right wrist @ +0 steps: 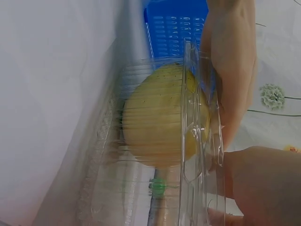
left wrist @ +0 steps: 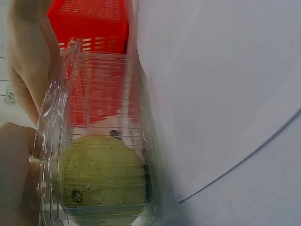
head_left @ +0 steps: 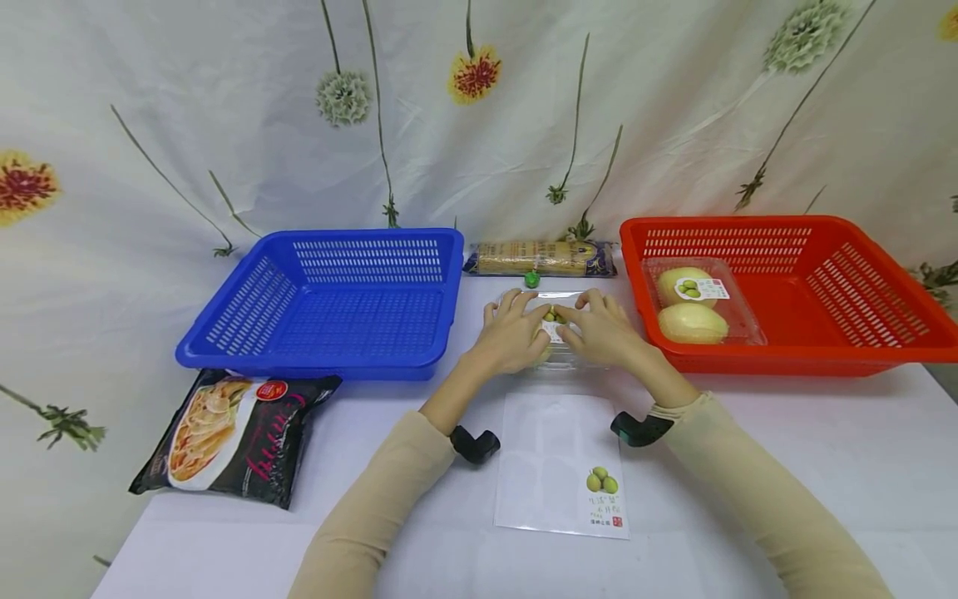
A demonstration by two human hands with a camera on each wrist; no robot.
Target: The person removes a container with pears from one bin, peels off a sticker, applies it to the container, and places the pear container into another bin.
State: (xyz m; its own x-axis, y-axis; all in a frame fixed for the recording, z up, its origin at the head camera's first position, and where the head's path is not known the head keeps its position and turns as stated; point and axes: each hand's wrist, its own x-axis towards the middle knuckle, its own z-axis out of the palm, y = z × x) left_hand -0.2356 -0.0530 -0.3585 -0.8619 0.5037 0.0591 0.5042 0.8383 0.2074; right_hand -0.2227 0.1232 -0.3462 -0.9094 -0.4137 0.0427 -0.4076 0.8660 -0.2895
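From nine o'clock to three, an empty blue plastic basket point(head_left: 329, 304), then left hand point(head_left: 512, 337) and right hand point(head_left: 602, 333), fingers spread flat on a clear plastic clamshell box point(head_left: 557, 353) of yellow-green pears on the white tabletop point(head_left: 786, 449), then a red plastic basket point(head_left: 823, 283) with another pear box point(head_left: 699, 304).

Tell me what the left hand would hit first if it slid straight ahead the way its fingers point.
Probably the small green object just beyond the clear fruit box under the left hand, then the long packet; depth is uncertain.
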